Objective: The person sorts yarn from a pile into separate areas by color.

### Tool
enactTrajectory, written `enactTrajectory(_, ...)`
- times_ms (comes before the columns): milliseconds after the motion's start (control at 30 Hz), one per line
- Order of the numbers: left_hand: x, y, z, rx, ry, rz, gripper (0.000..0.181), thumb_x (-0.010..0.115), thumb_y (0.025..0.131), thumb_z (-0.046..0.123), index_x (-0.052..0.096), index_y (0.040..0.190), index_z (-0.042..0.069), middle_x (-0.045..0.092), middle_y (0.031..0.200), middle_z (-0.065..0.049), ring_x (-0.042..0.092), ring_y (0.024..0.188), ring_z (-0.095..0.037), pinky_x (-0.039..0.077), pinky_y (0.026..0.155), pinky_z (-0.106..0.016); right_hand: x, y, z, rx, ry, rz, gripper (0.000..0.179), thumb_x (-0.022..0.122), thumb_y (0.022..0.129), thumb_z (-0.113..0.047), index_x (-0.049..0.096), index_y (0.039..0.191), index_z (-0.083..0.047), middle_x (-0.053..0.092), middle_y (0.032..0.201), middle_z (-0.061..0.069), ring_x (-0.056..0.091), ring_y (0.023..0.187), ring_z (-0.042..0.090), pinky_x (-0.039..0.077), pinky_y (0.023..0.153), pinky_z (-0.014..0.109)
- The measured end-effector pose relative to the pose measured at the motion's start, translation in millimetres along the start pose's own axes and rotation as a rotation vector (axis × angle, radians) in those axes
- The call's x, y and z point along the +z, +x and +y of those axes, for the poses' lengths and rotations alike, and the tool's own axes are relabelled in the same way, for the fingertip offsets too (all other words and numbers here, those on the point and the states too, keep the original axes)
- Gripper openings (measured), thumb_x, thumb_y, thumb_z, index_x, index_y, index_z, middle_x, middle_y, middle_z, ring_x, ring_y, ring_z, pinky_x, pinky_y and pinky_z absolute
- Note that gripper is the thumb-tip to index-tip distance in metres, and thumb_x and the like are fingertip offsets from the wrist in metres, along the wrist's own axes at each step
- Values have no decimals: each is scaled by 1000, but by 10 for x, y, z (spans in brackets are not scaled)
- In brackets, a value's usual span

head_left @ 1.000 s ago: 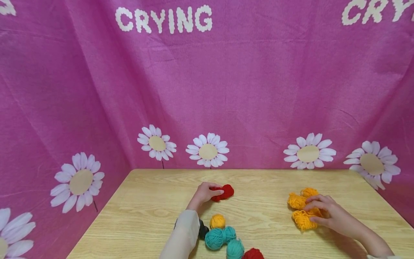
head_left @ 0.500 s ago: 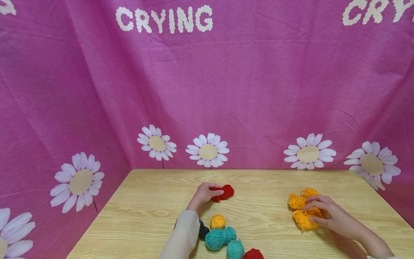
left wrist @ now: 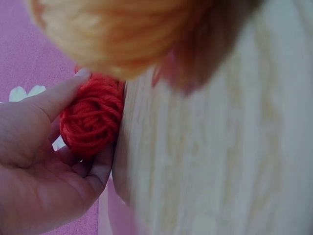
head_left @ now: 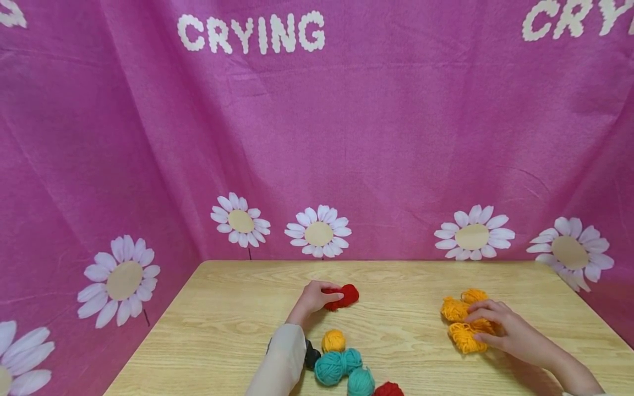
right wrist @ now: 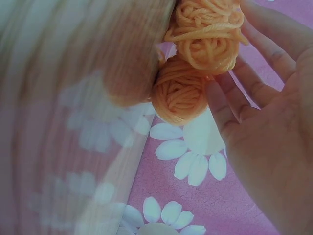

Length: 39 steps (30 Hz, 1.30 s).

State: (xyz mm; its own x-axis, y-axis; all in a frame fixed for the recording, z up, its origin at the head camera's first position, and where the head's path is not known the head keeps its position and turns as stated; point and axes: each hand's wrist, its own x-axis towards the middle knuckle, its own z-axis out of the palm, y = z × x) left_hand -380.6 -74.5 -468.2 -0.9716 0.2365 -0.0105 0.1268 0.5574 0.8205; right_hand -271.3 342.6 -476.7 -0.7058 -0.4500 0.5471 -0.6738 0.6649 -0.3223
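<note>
Toward the back of the table, my left hand [head_left: 315,297] grips a red ball of yarn [head_left: 349,295]. In the left wrist view the thumb lies along one side of the red yarn [left wrist: 93,115], with fingers curled at its other side. On the right, my right hand [head_left: 510,327] rests against a cluster of orange yarn balls [head_left: 465,337], fingers spread and relaxed. The right wrist view shows those fingers [right wrist: 259,88] behind and beside the orange yarn [right wrist: 181,93]; part of the cluster is hidden by the hand in the head view.
Nearer the front edge lie a yellow-orange yarn ball [head_left: 334,341], teal yarn balls [head_left: 329,368], another red one [head_left: 388,389] and black yarn [head_left: 312,355] partly behind the left sleeve. A pink cloth [head_left: 376,137] with daisies hangs behind the wooden table [head_left: 396,313].
</note>
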Motion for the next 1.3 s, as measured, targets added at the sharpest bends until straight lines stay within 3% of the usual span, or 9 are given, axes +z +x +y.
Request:
enactTrajectory(600,-18,-13,21,52,49,-15,28,74,87,22,72,111,7,70,111,-13,57,93,-19,54,78,-30,-31,10,-5,75,16,-82,29,80,77,-13,70,101,-28,60,108,-3,37,105,-15,31,83,1)
enactTrajectory(800,-35,-30,26,66,56,-5,34,73,88,23,70,118,7,65,122,-15,57,106,-25,56,86,-37,-33,10,-8,76,13,-83,29,80,77,-13,70,100,-29,61,108,-3,38,104,-15,31,83,1)
enactTrajectory(1033,-76,-96,53,155,81,99,32,73,87,15,70,116,2,62,122,-20,61,105,-36,55,88,-46,-28,8,1,59,15,-71,29,79,78,-11,70,100,-28,61,108,-3,38,105,-16,29,84,-1)
enactTrajectory(1200,-84,-154,90,172,74,177,31,73,87,10,70,115,0,59,120,-23,60,105,-43,53,88,-50,-27,13,2,56,11,-74,28,79,78,-12,70,99,-28,61,108,-2,39,105,-15,30,84,-1)
enactTrajectory(1300,-79,-194,123,187,87,222,31,73,87,11,70,116,1,58,118,-23,60,104,-41,55,86,-47,-27,11,-1,58,9,-80,28,79,79,-13,70,99,-28,61,107,-2,39,105,-15,30,84,-1)
